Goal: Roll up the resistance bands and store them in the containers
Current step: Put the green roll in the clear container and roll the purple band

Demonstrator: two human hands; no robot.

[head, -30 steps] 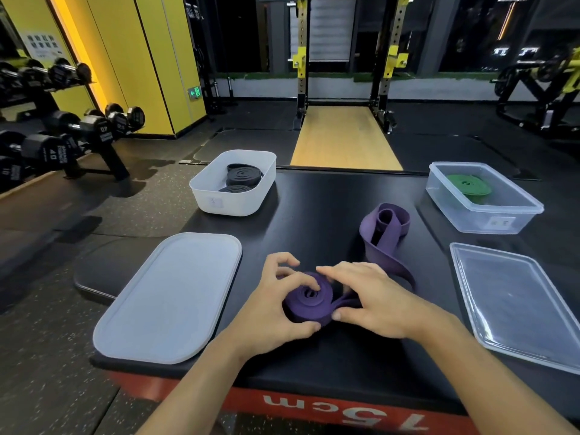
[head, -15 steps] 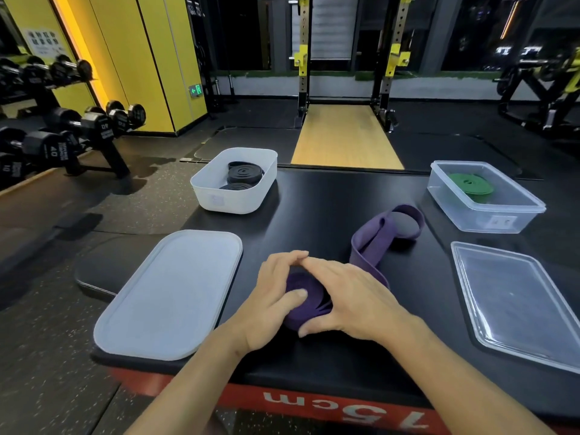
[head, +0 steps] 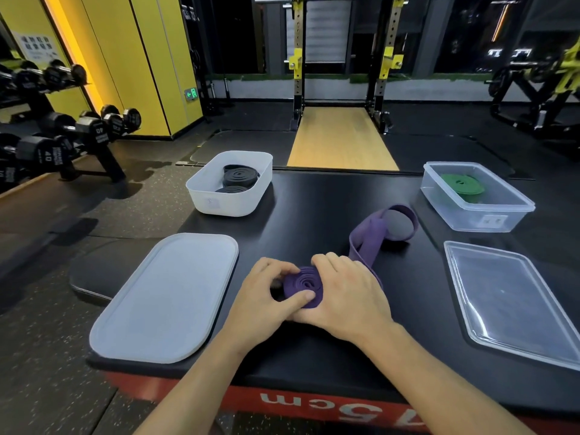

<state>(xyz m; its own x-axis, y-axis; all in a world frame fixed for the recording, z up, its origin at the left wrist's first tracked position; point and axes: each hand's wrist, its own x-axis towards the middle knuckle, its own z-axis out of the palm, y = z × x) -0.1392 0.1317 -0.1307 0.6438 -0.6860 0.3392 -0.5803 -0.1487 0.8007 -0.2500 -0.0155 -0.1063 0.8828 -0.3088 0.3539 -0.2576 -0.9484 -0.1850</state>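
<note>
A purple resistance band (head: 303, 285) lies partly coiled on the black platform (head: 329, 202), its loose tail looping back toward the far right. My left hand (head: 266, 296) pinches the coil from the left, thumb on its near edge. My right hand (head: 345, 296) wraps the coil from the right. A white container (head: 204, 196) at the far left holds rolled black bands (head: 240, 177). A clear container (head: 508, 221) at the far right holds a rolled green band (head: 464, 185).
A white lid (head: 169, 296) lies at the near left and a clear lid (head: 508, 296) at the near right. The platform's red front edge is just below my forearms. Dumbbell racks (head: 62, 130) stand to the left, a squat rack behind.
Both hands have kept turning the purple coil, which now shows more wraps. The loose tail has shortened and its far loop shifted right.
</note>
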